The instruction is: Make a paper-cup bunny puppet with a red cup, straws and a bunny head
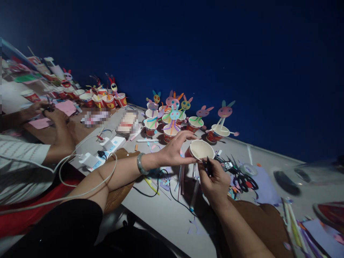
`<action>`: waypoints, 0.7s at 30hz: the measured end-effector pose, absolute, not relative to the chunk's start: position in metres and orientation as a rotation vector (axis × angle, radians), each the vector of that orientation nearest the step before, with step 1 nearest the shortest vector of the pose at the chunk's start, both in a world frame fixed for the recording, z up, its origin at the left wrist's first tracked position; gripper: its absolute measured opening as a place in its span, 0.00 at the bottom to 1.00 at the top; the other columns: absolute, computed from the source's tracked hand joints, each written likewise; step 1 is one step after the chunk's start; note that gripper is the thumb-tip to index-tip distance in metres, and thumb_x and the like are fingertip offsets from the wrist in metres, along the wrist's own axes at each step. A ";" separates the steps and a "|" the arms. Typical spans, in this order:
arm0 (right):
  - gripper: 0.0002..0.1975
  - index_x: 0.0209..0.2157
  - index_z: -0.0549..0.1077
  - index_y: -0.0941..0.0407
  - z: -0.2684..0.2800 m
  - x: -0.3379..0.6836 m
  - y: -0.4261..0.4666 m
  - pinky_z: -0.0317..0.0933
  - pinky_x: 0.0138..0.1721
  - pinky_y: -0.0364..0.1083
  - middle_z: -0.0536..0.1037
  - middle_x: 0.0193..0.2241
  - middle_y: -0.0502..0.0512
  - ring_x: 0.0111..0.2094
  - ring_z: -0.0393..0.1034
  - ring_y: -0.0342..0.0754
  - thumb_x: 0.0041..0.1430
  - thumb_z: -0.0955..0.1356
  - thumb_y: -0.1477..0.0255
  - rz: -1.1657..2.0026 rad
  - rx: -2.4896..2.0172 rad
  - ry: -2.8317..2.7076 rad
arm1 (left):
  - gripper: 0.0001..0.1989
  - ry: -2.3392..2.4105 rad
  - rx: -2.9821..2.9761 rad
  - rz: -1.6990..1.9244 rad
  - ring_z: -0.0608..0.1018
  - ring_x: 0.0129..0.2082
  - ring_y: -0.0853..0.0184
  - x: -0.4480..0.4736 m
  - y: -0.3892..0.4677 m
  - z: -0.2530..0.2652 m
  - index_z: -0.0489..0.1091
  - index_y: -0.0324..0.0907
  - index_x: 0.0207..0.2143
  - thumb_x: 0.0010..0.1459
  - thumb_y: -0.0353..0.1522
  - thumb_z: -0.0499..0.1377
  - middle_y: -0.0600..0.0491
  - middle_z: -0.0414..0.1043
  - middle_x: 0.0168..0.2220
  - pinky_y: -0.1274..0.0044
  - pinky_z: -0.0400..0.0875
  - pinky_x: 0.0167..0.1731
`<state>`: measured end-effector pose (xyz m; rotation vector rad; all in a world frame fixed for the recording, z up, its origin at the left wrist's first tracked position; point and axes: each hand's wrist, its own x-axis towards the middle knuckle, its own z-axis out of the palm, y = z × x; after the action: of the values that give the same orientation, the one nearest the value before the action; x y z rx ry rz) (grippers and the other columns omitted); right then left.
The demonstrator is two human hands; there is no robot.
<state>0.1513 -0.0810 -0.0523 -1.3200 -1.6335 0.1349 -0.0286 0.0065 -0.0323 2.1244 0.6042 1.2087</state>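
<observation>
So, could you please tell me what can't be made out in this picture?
In the head view:
Dark object: mostly hidden by the right hand, so its kind is unclear.
Cup: lower wall partly hidden by the left hand.
Beige pixelated item: details masked by blocks.
Red thing: blurred, cut off by the right edge.

Two own hands (174, 148), one bangle (140, 164)
</observation>
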 end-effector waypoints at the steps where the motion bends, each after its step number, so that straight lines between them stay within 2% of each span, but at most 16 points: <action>1: 0.07 0.39 0.74 0.53 -0.053 0.152 -0.081 0.67 0.30 0.45 0.80 0.29 0.53 0.27 0.73 0.47 0.62 0.67 0.66 0.127 -1.320 -1.639 | 0.33 0.615 2.106 1.209 0.70 0.58 0.54 -0.028 0.007 -0.032 0.63 0.42 0.54 0.48 0.42 0.70 0.41 0.67 0.54 0.61 0.69 0.56; 4: 0.07 0.40 0.74 0.53 -0.054 0.152 -0.080 0.66 0.30 0.45 0.80 0.29 0.52 0.27 0.73 0.46 0.62 0.67 0.67 0.110 -1.304 -1.655 | 0.29 0.647 2.090 1.216 0.73 0.49 0.60 -0.028 0.006 -0.030 0.67 0.41 0.48 0.48 0.43 0.70 0.45 0.69 0.46 0.68 0.73 0.47; 8: 0.06 0.40 0.74 0.54 -0.056 0.153 -0.079 0.66 0.29 0.44 0.79 0.29 0.52 0.26 0.72 0.45 0.63 0.67 0.68 0.099 -1.293 -1.656 | 0.18 0.693 2.127 1.142 0.73 0.35 0.68 -0.030 0.001 -0.026 0.72 0.39 0.39 0.53 0.43 0.68 0.50 0.70 0.35 0.75 0.71 0.36; 11: 0.07 0.40 0.74 0.54 -0.056 0.153 -0.080 0.65 0.29 0.45 0.79 0.29 0.52 0.25 0.71 0.45 0.63 0.68 0.67 0.104 -1.310 -1.651 | 0.15 0.663 2.130 0.987 0.72 0.27 0.71 -0.031 -0.003 -0.026 0.74 0.38 0.40 0.59 0.42 0.63 0.53 0.72 0.28 0.78 0.68 0.32; 16: 0.07 0.40 0.75 0.54 -0.056 0.152 -0.082 0.65 0.30 0.45 0.79 0.30 0.53 0.26 0.71 0.45 0.63 0.68 0.67 0.103 -1.310 -1.638 | 0.15 0.606 2.179 0.817 0.79 0.33 0.70 -0.031 -0.006 -0.027 0.76 0.38 0.44 0.65 0.40 0.57 0.49 0.80 0.36 0.80 0.69 0.35; 21: 0.07 0.40 0.74 0.54 -0.056 0.151 -0.081 0.66 0.30 0.44 0.79 0.30 0.52 0.26 0.72 0.45 0.63 0.68 0.67 0.123 -1.299 -1.615 | 0.14 0.591 2.192 0.822 0.79 0.33 0.70 -0.031 -0.005 -0.026 0.76 0.38 0.43 0.65 0.38 0.57 0.49 0.80 0.35 0.80 0.69 0.35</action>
<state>0.1515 -0.0812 -0.0565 -1.2989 -1.6151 0.1230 -0.0311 -0.0049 -0.0257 2.1920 0.5913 0.8220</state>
